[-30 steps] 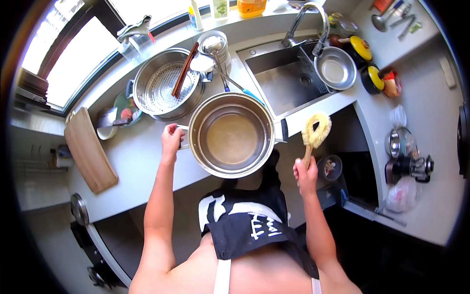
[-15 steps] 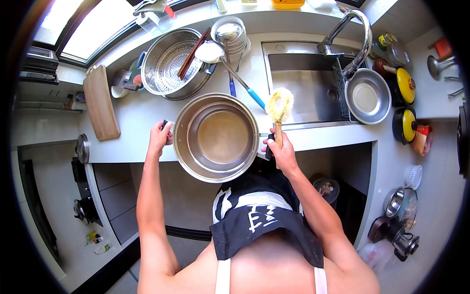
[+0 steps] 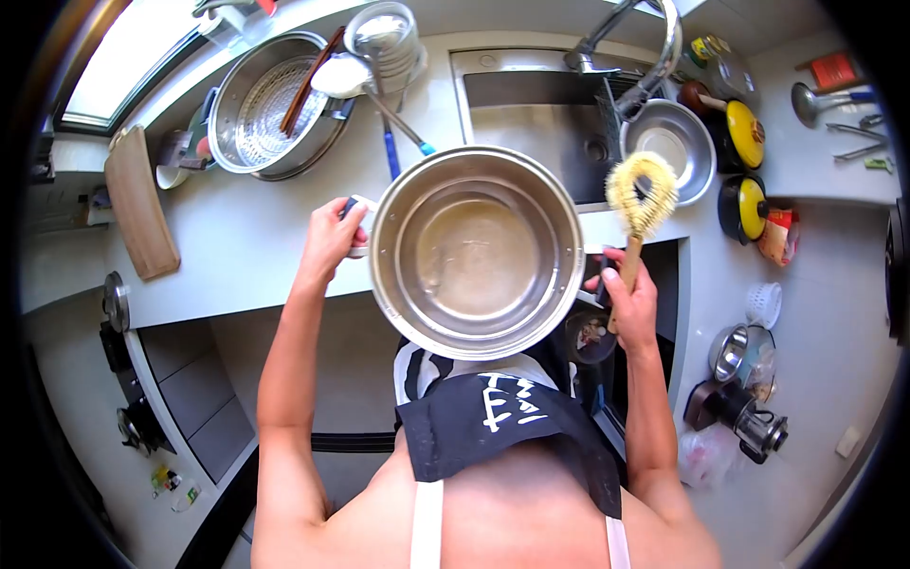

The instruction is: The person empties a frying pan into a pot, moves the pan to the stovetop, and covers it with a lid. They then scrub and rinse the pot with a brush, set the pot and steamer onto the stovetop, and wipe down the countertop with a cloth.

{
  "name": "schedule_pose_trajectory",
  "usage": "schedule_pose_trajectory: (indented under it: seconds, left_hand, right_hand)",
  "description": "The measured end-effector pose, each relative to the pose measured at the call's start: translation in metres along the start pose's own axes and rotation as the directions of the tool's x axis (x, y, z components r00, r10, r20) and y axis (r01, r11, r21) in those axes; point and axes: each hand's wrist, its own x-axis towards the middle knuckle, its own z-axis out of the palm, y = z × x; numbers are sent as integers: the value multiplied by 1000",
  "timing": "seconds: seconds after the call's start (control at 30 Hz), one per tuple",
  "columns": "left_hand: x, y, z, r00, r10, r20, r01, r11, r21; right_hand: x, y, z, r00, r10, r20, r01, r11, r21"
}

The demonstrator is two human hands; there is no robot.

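A large metal pot (image 3: 477, 251) is held upright in front of the person, its open mouth showing the inside, with its upper part in the view overlapping the edge of the white tabletop (image 3: 246, 232) and its lower part over the apron (image 3: 483, 431). The left grip (image 3: 334, 232) is closed around the pot's dark-tipped side handle. The right grip (image 3: 627, 299) is closed around the wooden handle of a scrub brush (image 3: 642, 194), whose pale, looped bristle head points away from the person, and its fingers also meet the pot's other side handle. The inside of the pot has a brownish sheen at the bottom; whether liquid lies there cannot be told. Beyond the pot, to the left, a wide two-handled pot (image 3: 226, 123) on the tabletop holds a perforated steamer insert (image 3: 270, 109), with brown chopsticks (image 3: 305, 90) lying across its rim. Beside it are stacked bowls (image 3: 403, 57) and long-handled utensils, one with a blue handle. A wooden cutting board (image 3: 142, 204) lies farther left. To the right is the sink (image 3: 531, 133) under a curved faucet (image 3: 675, 43), with a shallow metal bowl (image 3: 671, 147) at its right side, near two dark pots with yellow lids (image 3: 746, 136). Below the tabletop, a bin (image 3: 590, 339) containing scraps shows behind the right grip.
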Motion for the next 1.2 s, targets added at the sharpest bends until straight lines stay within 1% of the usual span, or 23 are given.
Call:
schedule_pose_trajectory:
  seconds: [0.07, 0.13, 0.2, 0.27, 0.3, 0.33, 0.4, 0.43, 0.47, 0.57, 0.63, 0.67, 0.7, 0.73, 0.8, 0.83, 0.9, 0.93, 1.0, 1.03, 1.1, 1.2]
  left_hand:
    - [16, 4, 43, 997, 10, 75, -10, 1000, 1]
    - [24, 12, 86, 993, 4, 121, -2, 1000, -16]
    - [27, 14, 118, 990, -30, 136, 31, 999, -6]
    - [29, 18, 140, 987, -61, 150, 57, 998, 31]
    - [29, 26, 148, 990, -88, 107, 81, 995, 65]
    - [37, 25, 151, 990, -69, 126, 65, 997, 39]
    - [60, 28, 159, 996, -17, 85, 7, 993, 114]
    - [64, 43, 168, 998, -38, 43, 32, 992, 124]
    - [67, 58, 177, 999, -47, 22, 44, 990, 133]
    - [77, 73, 193, 999, -26, 20, 22, 986, 163]
    - [73, 74, 200, 999, -30, 19, 27, 990, 142]
    - [73, 73, 201, 999, -27, 25, 23, 989, 143]
    - [73, 75, 202, 999, -20, 39, 15, 991, 135]
    - [74, 76, 204, 998, -46, 30, 42, 991, 126]
    - [78, 74, 198, 991, -107, 77, 104, 994, 43]
    - [79, 74, 198, 991, -109, 74, 107, 994, 24]
    - [75, 74, 192, 969, -195, 154, 215, 967, -133]
    - [72, 77, 188, 945, -254, 204, 275, 958, -81]
    - [68, 72, 183, 910, -341, 233, 376, 919, -121]
    - [66, 69, 182, 906, -349, 241, 385, 915, -122]
    - [61, 63, 178, 872, -360, 331, 392, 920, -30]
    - [47, 64, 181, 837, -405, 369, 463, 882, -83]
  right_hand:
    - [-9, -5, -33, 997, -33, -68, 29, 998, -55]
    - [-12, -3, -63, 988, -52, -145, 46, 998, -50]
    - [-10, 2, -89, 981, -64, -180, 60, 998, -25]
    - [-2, 3, -110, 984, -11, -176, 24, 997, 73]
    - [6, 9, -119, 985, 10, -174, 15, 990, 140]
    - [16, 13, -126, 985, 29, -171, 0, 986, 170]
    - [46, 29, -138, 987, 48, -152, -9, 969, 248]
    - [60, 27, -143, 986, 62, -156, -23, 969, 245]
    - [73, 30, -146, 985, 48, -163, -4, 966, 260]
    - [93, 36, -162, 987, 76, -145, -39, 969, 245]
    - [103, 38, -168, 977, 116, -179, -68, 964, 256]
    - [107, 40, -171, 979, 118, -164, -71, 961, 267]
    - [112, 41, -172, 979, 118, -166, -78, 969, 234]
    - [116, 42, -173, 978, 121, -172, -86, 977, 197]
    - [124, 41, -173, 972, 152, -177, -122, 978, 171]
    - [135, 39, -172, 971, 171, -169, -145, 978, 152]
    - [149, 35, -170, 969, 184, -162, -167, 980, 111]
    - [156, 33, -169, 966, 196, -168, -184, 979, 86]
    - [168, 33, -166, 961, 218, -172, -209, 976, 66]
    - [174, 35, -163, 960, 225, -168, -212, 973, 91]
    - [184, 39, -161, 961, 225, -161, -209, 972, 110]
    - [194, 42, -164, 954, 242, -177, -230, 969, 84]
